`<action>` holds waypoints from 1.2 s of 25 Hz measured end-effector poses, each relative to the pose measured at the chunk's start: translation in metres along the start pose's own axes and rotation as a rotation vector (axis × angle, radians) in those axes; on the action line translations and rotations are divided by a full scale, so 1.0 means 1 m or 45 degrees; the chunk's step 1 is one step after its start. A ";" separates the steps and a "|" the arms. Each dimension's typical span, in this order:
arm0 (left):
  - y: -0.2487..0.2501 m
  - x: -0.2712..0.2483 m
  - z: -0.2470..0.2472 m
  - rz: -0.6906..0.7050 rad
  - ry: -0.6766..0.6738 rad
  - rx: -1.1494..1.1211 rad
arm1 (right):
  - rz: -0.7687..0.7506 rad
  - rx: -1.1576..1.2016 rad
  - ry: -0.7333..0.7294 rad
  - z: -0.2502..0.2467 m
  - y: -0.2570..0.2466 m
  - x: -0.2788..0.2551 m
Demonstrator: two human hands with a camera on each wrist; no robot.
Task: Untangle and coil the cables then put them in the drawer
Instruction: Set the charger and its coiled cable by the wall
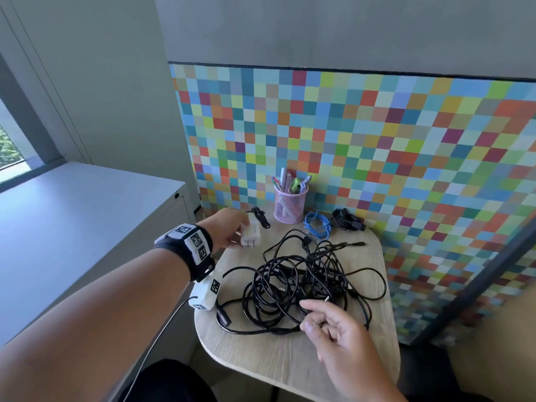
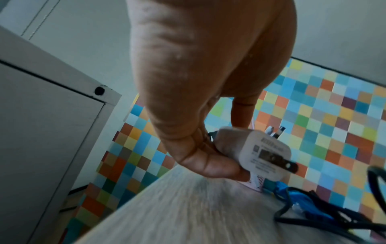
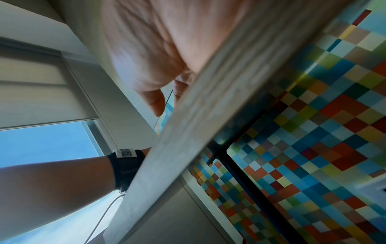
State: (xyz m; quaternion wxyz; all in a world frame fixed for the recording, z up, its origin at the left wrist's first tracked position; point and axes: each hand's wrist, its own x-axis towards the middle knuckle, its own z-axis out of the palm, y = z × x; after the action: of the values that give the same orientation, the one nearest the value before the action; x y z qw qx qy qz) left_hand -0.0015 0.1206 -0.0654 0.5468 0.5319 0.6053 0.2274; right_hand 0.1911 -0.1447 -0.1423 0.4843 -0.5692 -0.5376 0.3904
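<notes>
black cables (image 1: 314, 275) | blue cable (image 1: 316, 225) | white charger (image 1: 251, 233) | pink mesh cup (image 1: 290, 206) | multicoloured checkered panel (image 1: 377, 140)

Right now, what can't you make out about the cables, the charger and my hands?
Black cable tangle: head view, overlapping loops hide how many cables.
Charger label: left wrist view, too blurred to read.
Right hand: head view, curled fingers hide any grip; right wrist view, the table edge blocks it.

The wooden table (image 1: 275, 358) bears tangled black cables (image 1: 301, 285), blue cable (image 1: 317, 226), pink pen cup (image 1: 290, 206), seemingly another black bundle (image 1: 346, 220).
</notes>
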 end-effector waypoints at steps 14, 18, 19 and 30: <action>0.010 0.018 0.008 0.208 0.098 0.725 | -0.113 -0.107 0.016 0.003 0.007 0.000; 0.018 -0.002 0.004 0.309 0.082 0.785 | -0.124 -0.096 0.025 0.002 0.005 -0.001; 0.020 -0.011 0.004 0.376 0.101 0.833 | -0.114 -0.088 0.029 0.002 0.004 -0.001; -0.033 -0.135 -0.002 0.604 0.100 0.728 | -0.166 -0.174 0.443 -0.002 -0.010 -0.008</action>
State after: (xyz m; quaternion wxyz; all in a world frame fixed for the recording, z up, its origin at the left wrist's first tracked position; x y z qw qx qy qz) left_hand -0.0381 -0.0102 -0.0362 0.2846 0.7795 0.5247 0.1899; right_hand 0.1894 -0.1536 -0.1324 0.5545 -0.6237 -0.5067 0.2165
